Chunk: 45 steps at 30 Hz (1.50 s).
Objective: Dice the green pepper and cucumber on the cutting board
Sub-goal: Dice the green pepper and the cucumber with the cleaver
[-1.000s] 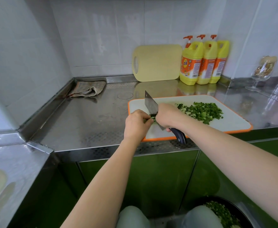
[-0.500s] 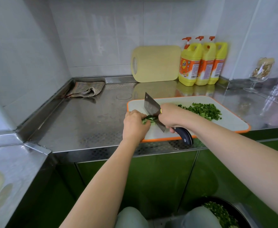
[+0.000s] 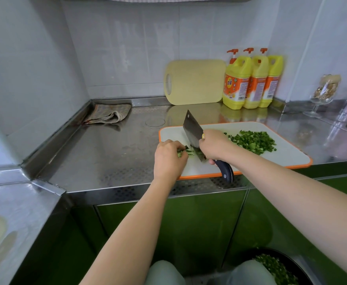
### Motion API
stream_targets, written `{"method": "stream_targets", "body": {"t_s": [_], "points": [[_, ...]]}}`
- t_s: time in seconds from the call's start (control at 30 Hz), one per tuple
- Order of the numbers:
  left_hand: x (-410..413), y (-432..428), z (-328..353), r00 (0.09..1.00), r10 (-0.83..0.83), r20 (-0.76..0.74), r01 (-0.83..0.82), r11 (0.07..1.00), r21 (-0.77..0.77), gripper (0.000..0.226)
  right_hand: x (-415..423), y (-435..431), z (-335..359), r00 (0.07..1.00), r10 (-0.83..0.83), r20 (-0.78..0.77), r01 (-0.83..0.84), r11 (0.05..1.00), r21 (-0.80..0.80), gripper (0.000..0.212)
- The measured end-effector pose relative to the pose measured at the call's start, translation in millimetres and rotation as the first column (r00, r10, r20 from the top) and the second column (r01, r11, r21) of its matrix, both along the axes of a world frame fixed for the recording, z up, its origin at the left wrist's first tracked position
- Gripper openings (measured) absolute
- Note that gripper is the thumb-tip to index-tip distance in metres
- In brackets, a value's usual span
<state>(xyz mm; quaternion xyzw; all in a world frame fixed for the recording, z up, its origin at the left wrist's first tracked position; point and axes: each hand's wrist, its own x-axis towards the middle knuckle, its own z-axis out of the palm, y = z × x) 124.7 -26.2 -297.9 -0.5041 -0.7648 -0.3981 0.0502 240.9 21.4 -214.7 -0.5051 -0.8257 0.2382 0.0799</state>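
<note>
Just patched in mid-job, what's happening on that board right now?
A person is dicing on the cutting board. The right hand grips a cleaver, its blade down on the green strips, which the left hand holds in place. A diced pile already lies further right on the board.

White cutting board (image 3: 287,153) with an orange rim, centre right, on a silvery table (image 3: 106,153) with a dotted band along its front. Dark green diced pieces (image 3: 252,141) are heaped on the board, and paler green strips (image 3: 181,153) lie beside the cleaver (image 3: 192,128), which has a grey blade and a navy handle. Upper right, a pale yellow board (image 3: 195,82) and three yellow bottles (image 3: 252,79) with orange labels. Left, a beige checked cloth (image 3: 108,114). Below, green cabinet fronts (image 3: 189,223).
</note>
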Motion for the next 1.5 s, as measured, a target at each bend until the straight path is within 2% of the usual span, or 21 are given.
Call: {"method": "stream_targets", "body": {"t_s": [0.07, 0.33, 0.4, 0.47, 0.53, 0.6, 0.67, 0.73, 0.83, 1.0, 1.2, 1.27, 1.37, 1.5], "points": [[1.2, -0.7, 1.2, 1.0, 0.023, 0.014, -0.023, 1.0, 0.011, 0.016, 3.2, 0.0, 6.6, 1.0, 0.017, -0.006, -0.017, 1.0, 0.016, 0.02], [2.1, 0.0, 0.7, 0.998, 0.033, 0.054, -0.034, 0.999, 0.007, 0.021, 1.0, -13.6, 6.0, 0.983, 0.113, 0.145, -0.112, 0.994, -0.015, 0.02], [3.2, -1.3, 3.0, 0.998, 0.031, 0.055, -0.032, 0.999, 0.005, 0.02, -0.7, -12.2, 5.3, 0.987, 0.13, 0.098, -0.133, 0.991, 0.022, 0.013], [3.4, -1.7, 3.9, 0.998, 0.028, 0.063, -0.028, 1.0, -0.002, 0.018, -2.2, -12.0, 4.2, 0.988, 0.151, 0.045, -0.153, 0.988, 0.037, 0.027], [3.2, -1.8, 3.3, 0.997, 0.027, 0.069, -0.027, 1.0, -0.004, 0.018, -3.3, -14.5, 2.0, 0.988, 0.151, 0.036, -0.152, 0.987, 0.053, 0.032], [3.5, -3.2, 4.0, 0.997, 0.024, 0.076, -0.024, 1.0, -0.005, 0.019, -10.0, -12.9, -2.0, 0.992, 0.118, 0.039, -0.12, 0.992, 0.041, 0.026], [4.0, -4.1, 4.5, 0.998, 0.02, 0.063, -0.019, 1.0, -0.013, 0.018, -12.4, -10.9, -2.9, 0.996, 0.048, 0.078, -0.048, 0.999, 0.006, 0.012], [4.1, -5.3, 5.6, 0.998, 0.008, 0.058, -0.007, 1.0, -0.018, 0.017, -9.9, -5.8, -5.6, 0.999, 0.005, 0.044, -0.005, 1.0, -0.01, 0.017], [2.0, -4.7, 6.5, 0.998, 0.004, 0.06, -0.003, 1.0, -0.02, 0.016, -1.7, -4.9, -0.9, 0.999, 0.034, -0.006, -0.034, 0.999, 0.012, 0.013], [0.3, -3.2, 5.6, 0.996, 0.024, 0.089, -0.021, 0.999, -0.036, 0.016, -4.3, -9.8, 5.8, 0.988, 0.076, 0.132, -0.073, 0.997, -0.028, 0.024], [-0.1, -2.1, 3.6, 0.996, 0.021, 0.09, -0.017, 0.999, -0.038, 0.014, -6.3, -14.0, 8.1, 0.98, 0.125, 0.155, -0.119, 0.992, -0.052, 0.028], [-0.4, -1.9, 2.0, 0.996, 0.017, 0.087, -0.014, 0.999, -0.03, 0.015, -7.4, -16.3, 9.8, 0.98, 0.134, 0.147, -0.127, 0.99, -0.056, 0.023], [0.1, -2.3, 1.7, 0.997, 0.015, 0.069, -0.013, 0.999, -0.035, 0.015, -8.9, -21.2, 4.6, 0.984, 0.162, 0.071, -0.164, 0.986, 0.025, 0.005], [-3.7, -4.2, 0.7, 0.999, -0.035, 0.036, 0.038, 0.997, -0.069, 0.017, -7.1, -16.8, -1.7, 0.988, 0.155, 0.019, -0.155, 0.986, 0.054, 0.004]]}}
